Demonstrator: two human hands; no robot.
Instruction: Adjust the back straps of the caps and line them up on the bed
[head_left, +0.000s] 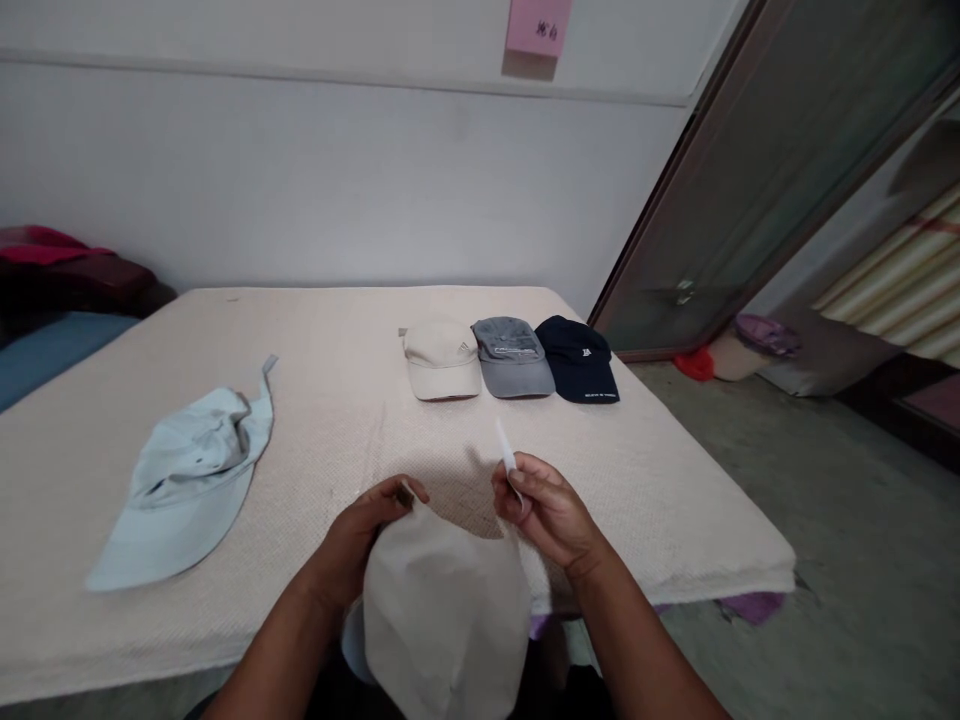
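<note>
A pale off-white cap [450, 610] hangs between my hands at the bed's near edge, its back opening facing up and away from me. My left hand [367, 525] pinches the end of the cap's back band on the left. In my right hand [547, 505], the white strap [506, 450] of the same cap is gripped between thumb and fingers, its free end pointing up. The two ends of the band are apart. The brim is mostly out of sight beneath the crown.
A light blue cap [199, 480] lies on the bed cover [330, 360] at left. Farther back, a cream cap [442, 360], a grey cap [515, 358] and a navy cap [577, 358] sit in a row. A white wall [360, 180] stands behind; a dark-framed door [697, 200] is at right.
</note>
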